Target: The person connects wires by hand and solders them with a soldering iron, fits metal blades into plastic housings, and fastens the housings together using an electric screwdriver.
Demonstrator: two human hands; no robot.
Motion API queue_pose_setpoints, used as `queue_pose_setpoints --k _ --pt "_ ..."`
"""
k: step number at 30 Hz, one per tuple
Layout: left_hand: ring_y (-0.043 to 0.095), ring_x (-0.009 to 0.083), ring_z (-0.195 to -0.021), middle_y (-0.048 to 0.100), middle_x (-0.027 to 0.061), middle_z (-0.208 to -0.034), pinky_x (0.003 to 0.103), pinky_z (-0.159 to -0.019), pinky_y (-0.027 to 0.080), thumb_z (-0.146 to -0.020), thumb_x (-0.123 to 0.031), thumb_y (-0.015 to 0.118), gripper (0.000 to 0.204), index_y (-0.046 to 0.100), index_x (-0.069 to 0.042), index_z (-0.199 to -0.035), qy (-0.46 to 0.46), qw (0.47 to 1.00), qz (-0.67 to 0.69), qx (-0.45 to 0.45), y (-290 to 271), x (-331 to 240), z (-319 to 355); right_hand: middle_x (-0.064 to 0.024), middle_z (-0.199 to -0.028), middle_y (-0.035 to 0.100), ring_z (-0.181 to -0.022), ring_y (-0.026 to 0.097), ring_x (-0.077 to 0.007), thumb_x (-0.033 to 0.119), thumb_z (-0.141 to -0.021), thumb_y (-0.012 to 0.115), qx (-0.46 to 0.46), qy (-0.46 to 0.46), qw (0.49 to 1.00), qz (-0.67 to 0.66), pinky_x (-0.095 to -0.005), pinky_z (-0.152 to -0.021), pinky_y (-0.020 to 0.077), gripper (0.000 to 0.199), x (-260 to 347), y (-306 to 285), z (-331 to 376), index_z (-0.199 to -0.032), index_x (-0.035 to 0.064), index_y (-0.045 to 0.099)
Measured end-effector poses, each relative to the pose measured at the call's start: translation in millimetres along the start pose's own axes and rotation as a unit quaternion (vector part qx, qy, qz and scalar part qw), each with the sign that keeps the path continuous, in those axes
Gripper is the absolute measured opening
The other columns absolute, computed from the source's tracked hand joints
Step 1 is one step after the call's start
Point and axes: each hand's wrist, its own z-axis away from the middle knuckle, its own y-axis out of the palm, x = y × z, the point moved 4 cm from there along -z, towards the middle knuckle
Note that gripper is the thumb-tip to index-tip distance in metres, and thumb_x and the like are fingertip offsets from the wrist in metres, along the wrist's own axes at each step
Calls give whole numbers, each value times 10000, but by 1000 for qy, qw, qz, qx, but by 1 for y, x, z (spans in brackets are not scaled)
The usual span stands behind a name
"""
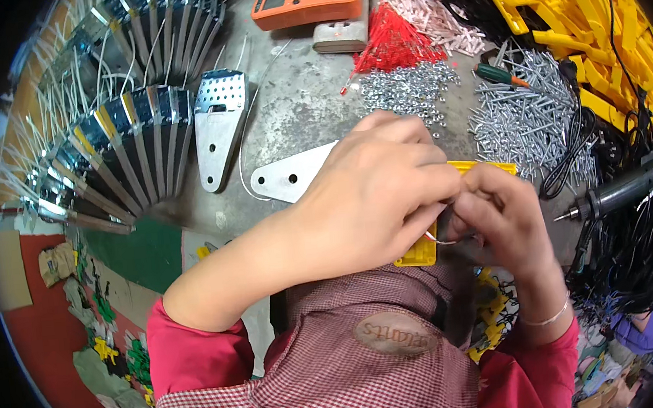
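Observation:
My left hand (391,195) reaches across to the right over the table's front edge, its fingers bent and pinched together. Close against it is my right hand (505,217), also closed, and their fingertips meet. A thin wire (441,241) with a pale and red part shows below the left fingers and runs into the right fingers. What the left fingertips pinch is hidden. Beneath both hands lies a yellow plastic piece (419,256), mostly covered. A flat metal plate (293,173) with round holes and a white wire sticks out beside my left wrist.
Another perforated metal plate (221,128) lies left, beside fanned rows of metal plates (119,147). An orange meter (307,2) stands at the back. Piles of red parts (394,37), nuts (409,90), screws (522,112) and yellow pieces (577,23) surround a screwdriver (500,74). A power screwdriver (620,187) lies right.

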Motion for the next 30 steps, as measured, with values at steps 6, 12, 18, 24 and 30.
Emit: queue_pose_setpoints --k 6,12,18,24,30 --pt "608 280 -859 630 68 -803 396 -826 461 -659 -48 722 182 668 -89 -827 -25 1000 -10 10 -4 -3 3 -6 -755 611 -661 561 -69 143 -900 682 58 116 964 -234 -237 -600 466 151 -3 8 4 -879 16 604" --pt "605 277 -879 633 71 -832 399 -832 455 -667 -56 715 174 669 -86 -832 -33 999 3 28 2 3 -2 -86 -717 581 -635 596 -295 27 -764 704 -70 -174 965 184 -353 -579 472 148 19 5 6 -853 38 586" --pt "572 285 -951 601 80 -941 402 -831 447 -732 -100 741 222 623 -84 -919 -37 998 -35 -32 -12 -9 20 -101 -728 570 -657 581 -241 32 -772 684 -2 -56 994 89 -323 -619 447 112 18 2 7 -851 13 606" --pt "570 266 -805 583 71 -831 372 -692 485 -676 -51 753 197 664 -47 -852 -167 944 -278 63 -86 10 87 -70 -772 523 -733 506 -154 283 -931 559 -51 -23 996 64 -269 -688 387 317 2 -23 15 -893 -30 595" --pt "576 259 -832 572 65 -862 376 -705 500 -674 -78 761 248 668 -56 -903 -212 920 -315 100 -76 11 124 -84 -780 546 -736 513 -160 180 -922 568 -59 -43 995 68 -271 -687 388 223 5 -13 8 -868 -35 594"
